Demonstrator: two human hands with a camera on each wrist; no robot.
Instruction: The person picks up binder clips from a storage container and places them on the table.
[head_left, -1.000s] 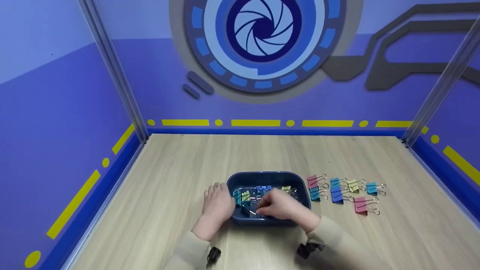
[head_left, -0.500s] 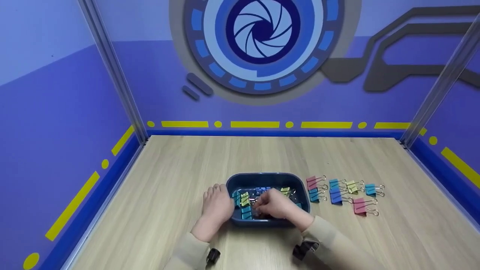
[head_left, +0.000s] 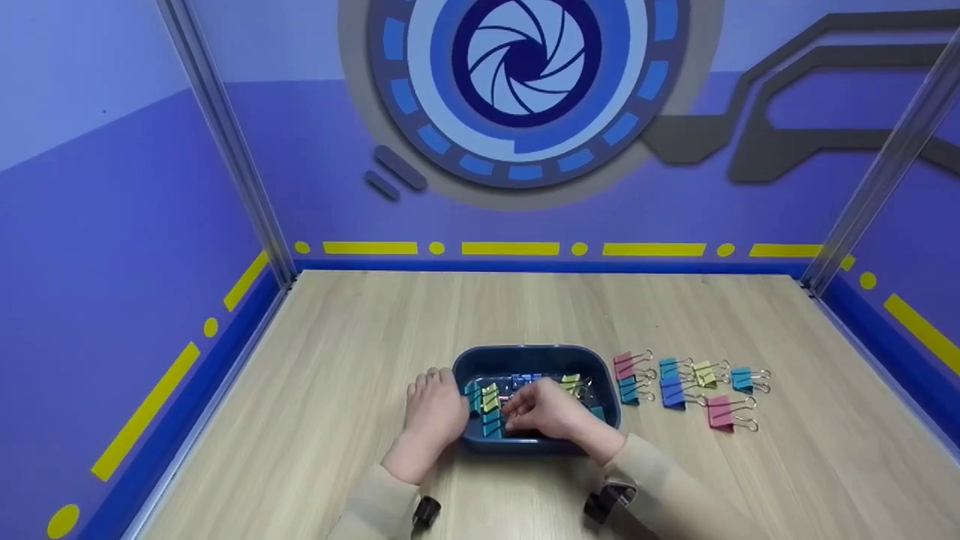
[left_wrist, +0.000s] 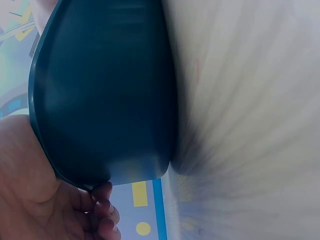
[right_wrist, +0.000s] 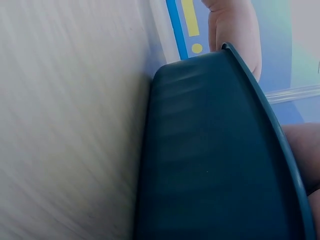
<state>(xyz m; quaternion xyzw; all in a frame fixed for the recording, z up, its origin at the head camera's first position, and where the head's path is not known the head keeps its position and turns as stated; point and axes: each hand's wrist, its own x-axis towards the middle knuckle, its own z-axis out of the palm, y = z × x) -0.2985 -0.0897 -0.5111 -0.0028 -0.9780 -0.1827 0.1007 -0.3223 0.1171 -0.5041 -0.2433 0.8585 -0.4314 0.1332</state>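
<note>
In the head view, a dark blue plastic box [head_left: 536, 445] holds several binder clips. My left hand [head_left: 436, 409] grips the box's left rim; in the left wrist view its curled fingers [left_wrist: 107, 210] lie at the rim outside the wall [left_wrist: 110, 95]. Inside the box, my right hand [head_left: 551, 409] has its thumb and fingers slightly apart, just right of a teal binder clip [head_left: 491, 424]. A yellow-green binder clip [head_left: 490, 397] and another teal clip [head_left: 473, 396] stand by the left wall. Farther back lie a blue clip [head_left: 525, 379] and a second yellow-green clip [head_left: 571, 382]. My right hand hides the middle.
Right of the box, several binder clips lie on the wooden table [head_left: 360, 322], among them a pink clip [head_left: 720, 412], a blue clip [head_left: 673, 392] and a teal clip [head_left: 741, 379]. Blue panels [head_left: 525, 217] wall the table at the back and sides.
The teal clip, tilted at my right fingers a second ago, now sits in line in the box's front left. My right fingers have loosened beside it; my left hand has stayed on the rim.
</note>
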